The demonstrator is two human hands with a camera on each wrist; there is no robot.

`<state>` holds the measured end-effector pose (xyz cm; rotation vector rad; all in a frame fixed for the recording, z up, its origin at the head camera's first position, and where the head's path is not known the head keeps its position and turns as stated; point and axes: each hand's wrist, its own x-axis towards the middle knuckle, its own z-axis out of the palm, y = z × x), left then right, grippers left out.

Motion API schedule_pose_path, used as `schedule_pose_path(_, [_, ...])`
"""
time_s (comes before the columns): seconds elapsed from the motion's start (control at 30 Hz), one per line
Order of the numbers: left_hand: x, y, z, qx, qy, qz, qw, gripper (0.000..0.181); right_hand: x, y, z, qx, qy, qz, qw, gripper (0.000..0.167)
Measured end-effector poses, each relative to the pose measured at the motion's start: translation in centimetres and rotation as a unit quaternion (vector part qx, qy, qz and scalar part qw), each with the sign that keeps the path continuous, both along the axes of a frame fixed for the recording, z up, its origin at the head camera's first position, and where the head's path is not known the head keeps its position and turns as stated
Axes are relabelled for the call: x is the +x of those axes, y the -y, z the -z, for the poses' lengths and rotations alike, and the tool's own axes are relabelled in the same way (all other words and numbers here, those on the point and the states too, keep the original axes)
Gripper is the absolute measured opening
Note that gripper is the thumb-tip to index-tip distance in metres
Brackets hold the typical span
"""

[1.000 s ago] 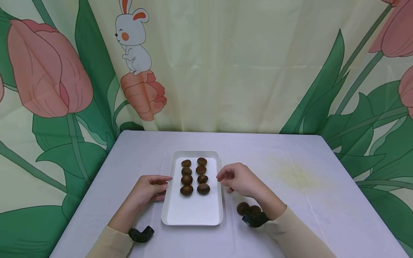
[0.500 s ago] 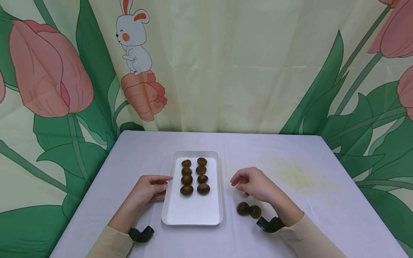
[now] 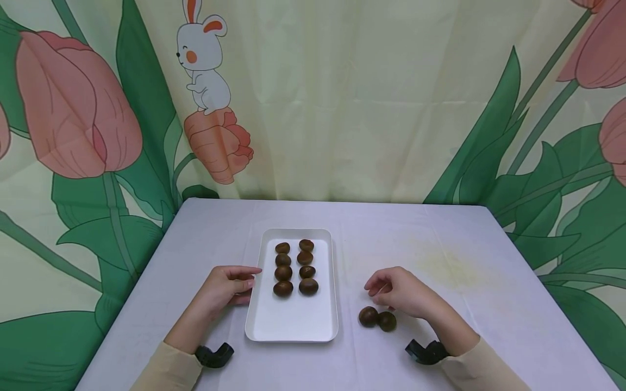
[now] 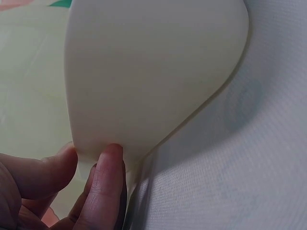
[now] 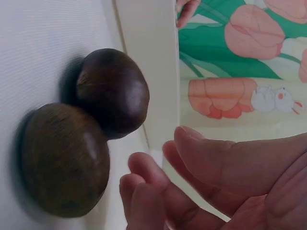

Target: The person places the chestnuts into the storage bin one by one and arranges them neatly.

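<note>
A white rectangular tray [image 3: 293,320] lies on the table with two columns of brown chestnuts [image 3: 283,272] in its far and middle part. At the tray's left side, my left hand [image 3: 226,288] touches the outer wall with its fingertips; the left wrist view shows the fingers [image 4: 103,191] against that wall. Right of the tray, two loose chestnuts [image 3: 368,316] sit side by side, touching, on the cloth. My right hand [image 3: 403,292] hovers just behind and above them, holding nothing. In the right wrist view its thumb and fingers are apart, close to the two chestnuts [image 5: 67,160].
A white cloth covers the table [image 3: 489,336], with a faint yellowish stain [image 3: 450,266] on its right half. Behind it hangs a curtain [image 3: 342,108] printed with tulips and a rabbit. A black wrist camera [image 3: 215,355] sits on the left wrist, another on the right.
My right hand has moved away from the tray's right edge, rightward and nearer, to the two loose chestnuts. The left hand, the tray and its chestnuts have stayed put.
</note>
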<state>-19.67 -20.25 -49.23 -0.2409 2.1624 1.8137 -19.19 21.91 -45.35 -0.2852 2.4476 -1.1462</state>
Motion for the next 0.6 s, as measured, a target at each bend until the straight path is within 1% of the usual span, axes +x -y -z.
schedule_pose_path(0.2, [0.1, -0.1, -0.1, -0.010, 0.002, -0.004, 0.9999, 0.034, 0.7, -1.3, 0.3, -0.002, 0.012, -0.015, 0.9998, 0.022])
schedule_pose_path(0.43, [0.1, -0.1, -0.1, -0.005, 0.000, -0.003, 1.0000, 0.034, 1.4, -2.8, 0.6, -0.016, 0.029, -0.040, 0.9987, 0.025])
schedule_pose_path(0.6, [0.0, 0.0, 0.0, -0.001, -0.001, -0.002, 1.0000, 0.034, 1.8, -3.6, 0.8, -0.018, 0.040, -0.053, 0.9976, 0.030])
